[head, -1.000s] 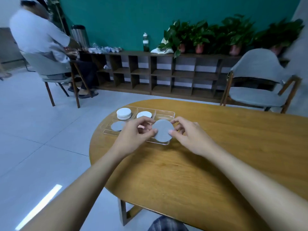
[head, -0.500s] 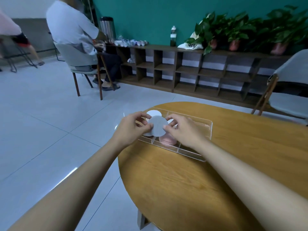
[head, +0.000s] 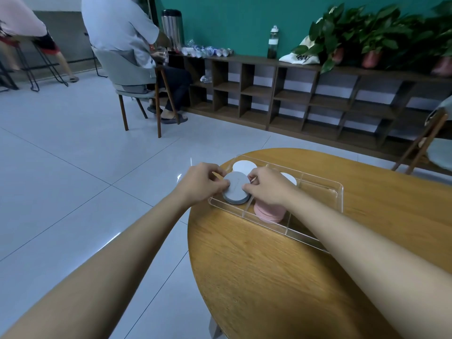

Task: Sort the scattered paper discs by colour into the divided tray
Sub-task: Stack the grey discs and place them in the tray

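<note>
left hand [head: 203, 184] and right hand [head: 266, 189] pinched a grey disc [head: 236, 190] over the divided tray [head: 341, 192].
curled fingers [head: 216, 170] gripped its 9 and 3 o'clock edges; pink stack [head: 269, 212] lay at its 4 o'clock.

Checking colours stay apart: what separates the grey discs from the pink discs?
In the head view, a clear divider wall of the tray stands between the grey stack and pink stack.

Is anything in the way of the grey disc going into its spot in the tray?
Nothing visible. The left hand and right hand hold the grey disc right over the grey pile in the tray.
</note>
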### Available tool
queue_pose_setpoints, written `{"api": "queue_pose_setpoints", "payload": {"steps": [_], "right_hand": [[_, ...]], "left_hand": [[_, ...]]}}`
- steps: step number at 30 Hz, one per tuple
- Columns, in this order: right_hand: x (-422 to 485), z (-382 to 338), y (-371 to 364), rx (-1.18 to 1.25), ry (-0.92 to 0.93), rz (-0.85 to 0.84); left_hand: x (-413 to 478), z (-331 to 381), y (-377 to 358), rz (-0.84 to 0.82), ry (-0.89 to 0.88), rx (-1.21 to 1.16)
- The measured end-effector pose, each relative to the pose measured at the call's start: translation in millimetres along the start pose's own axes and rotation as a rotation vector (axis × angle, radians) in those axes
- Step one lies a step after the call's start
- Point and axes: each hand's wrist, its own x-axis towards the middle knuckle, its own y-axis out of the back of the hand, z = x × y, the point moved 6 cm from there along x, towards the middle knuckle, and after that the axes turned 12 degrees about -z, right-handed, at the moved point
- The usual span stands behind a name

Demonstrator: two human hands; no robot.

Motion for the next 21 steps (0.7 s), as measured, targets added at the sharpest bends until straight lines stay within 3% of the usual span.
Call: {"api": "queue_pose_setpoints", "payload": {"steps": [6,14,18,21], "right_hand": [[7,-1,-5,-0.091,-0.048,-0.044],[0,0,-7,-0.197,0.004,0.068],[-18,-2,6,-0.116,0.074,0.118],[-40,-1,20,-0.071,0.116,0.162]], "left_hand": [[8,3,0,0.012,0.025,0.148],[1,4,-11,0.151,-0.038,0.263],[-10,20,-4,0.192,-0.116,0.286],[-17,43,-6,0.125,-0.166,0.313]]}}
